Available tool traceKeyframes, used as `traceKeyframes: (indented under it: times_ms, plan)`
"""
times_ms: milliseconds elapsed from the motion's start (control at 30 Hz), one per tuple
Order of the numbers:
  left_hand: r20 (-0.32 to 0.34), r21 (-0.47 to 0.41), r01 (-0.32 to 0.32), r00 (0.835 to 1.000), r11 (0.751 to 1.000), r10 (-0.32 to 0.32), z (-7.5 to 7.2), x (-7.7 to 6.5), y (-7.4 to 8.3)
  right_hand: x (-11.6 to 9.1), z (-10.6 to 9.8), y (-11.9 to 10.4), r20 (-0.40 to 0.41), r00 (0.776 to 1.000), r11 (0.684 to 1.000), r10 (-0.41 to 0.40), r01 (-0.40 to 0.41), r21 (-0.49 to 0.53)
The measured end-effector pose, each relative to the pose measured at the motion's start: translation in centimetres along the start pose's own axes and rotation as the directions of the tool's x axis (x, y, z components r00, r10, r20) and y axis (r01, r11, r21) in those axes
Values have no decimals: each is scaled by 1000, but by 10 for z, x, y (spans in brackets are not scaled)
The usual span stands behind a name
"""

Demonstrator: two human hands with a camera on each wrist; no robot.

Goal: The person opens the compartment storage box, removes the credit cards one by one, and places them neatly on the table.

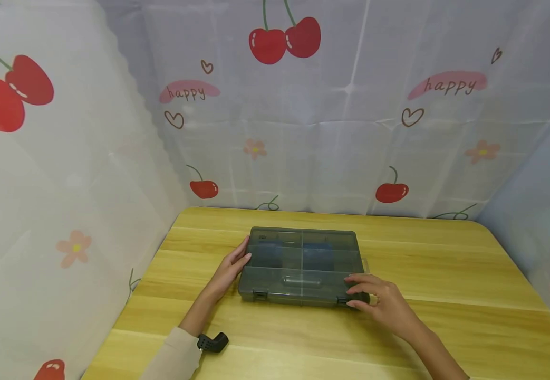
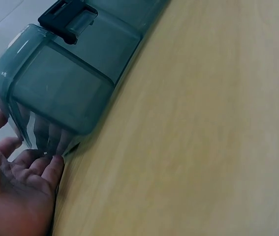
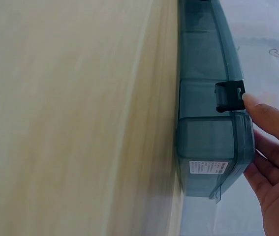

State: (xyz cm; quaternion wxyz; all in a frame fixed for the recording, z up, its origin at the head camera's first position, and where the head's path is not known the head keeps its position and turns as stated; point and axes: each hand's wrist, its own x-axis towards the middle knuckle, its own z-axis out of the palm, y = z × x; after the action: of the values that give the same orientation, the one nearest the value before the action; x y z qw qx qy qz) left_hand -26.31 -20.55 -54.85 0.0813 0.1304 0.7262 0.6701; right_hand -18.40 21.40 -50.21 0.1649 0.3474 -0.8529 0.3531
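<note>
A flat, dark translucent compartment box (image 1: 275, 282) lies on the table with its lid down. Dark blue contents (image 1: 317, 257) show through the back compartments. Two black latches sit on its front side, the left latch (image 1: 260, 295) and the right latch (image 3: 230, 96). My left hand (image 1: 229, 270) rests against the box's left side, fingers extended along the wall and thumb at the lid's edge. At the front right corner, my right hand (image 1: 383, 303) has its thumb at the right latch and its bent fingers over the lid.
The wood-grain table (image 1: 445, 274) extends around the box. A white curtain (image 1: 312, 158) printed with cherries hangs behind and at the sides. A small black device (image 1: 214, 343) is on my left wrist. A white label (image 3: 208, 167) is stuck on the box's end.
</note>
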Motion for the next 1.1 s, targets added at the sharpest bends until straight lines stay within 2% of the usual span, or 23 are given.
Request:
traceKeyframes:
  times_ms: [267,467,833,1100]
  plan:
    - [-16,23,-36,999,999,36,1,0,-3,3,3,-4,-23,997,997,-78,79,24]
    - [-26,-1,-69,997,998,69,1,0,-3,8,1,-8,10,997,997,-74,74,-9]
    - [-40,-8,-109,993,994,108,2,0,-7,15,-5,-13,116,992,998,-55,49,50]
    - [-48,-15,-106,993,994,105,1,-1,-5,18,-3,-11,131,990,998,-49,44,43]
